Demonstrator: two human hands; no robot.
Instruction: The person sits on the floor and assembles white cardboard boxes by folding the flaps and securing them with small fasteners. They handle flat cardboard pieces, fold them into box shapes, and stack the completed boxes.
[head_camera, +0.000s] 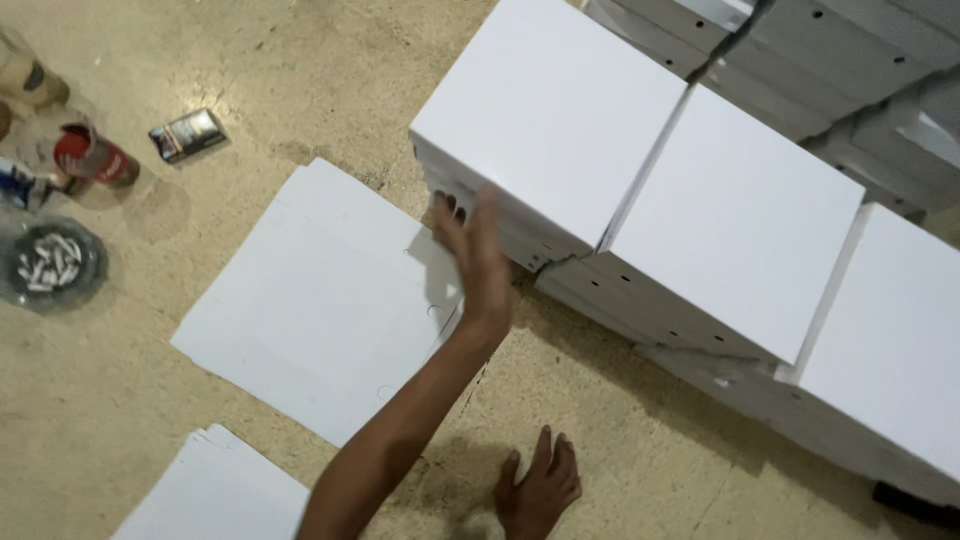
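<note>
My left hand (475, 255) is open, fingers (447, 213) extended and just touching the near edge of the leftmost white stack (545, 115), gripping nothing yet; my right hand (538, 490) lies flat and empty on the floor (620, 440), bracing me. To do this well, I judge I should peel only 1 sheet, then lay it squarely on the flat sheets (320, 300) beside the stack.

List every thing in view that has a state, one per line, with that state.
left hand: open, raised at the side of the nearest box stack
right hand: spread, pressed flat on the floor
white box stacks: folded shut, piled in rows
flat white sheet: unfolded, lying on the floor
ashtray: filled with butts
red can: tipped over
</note>
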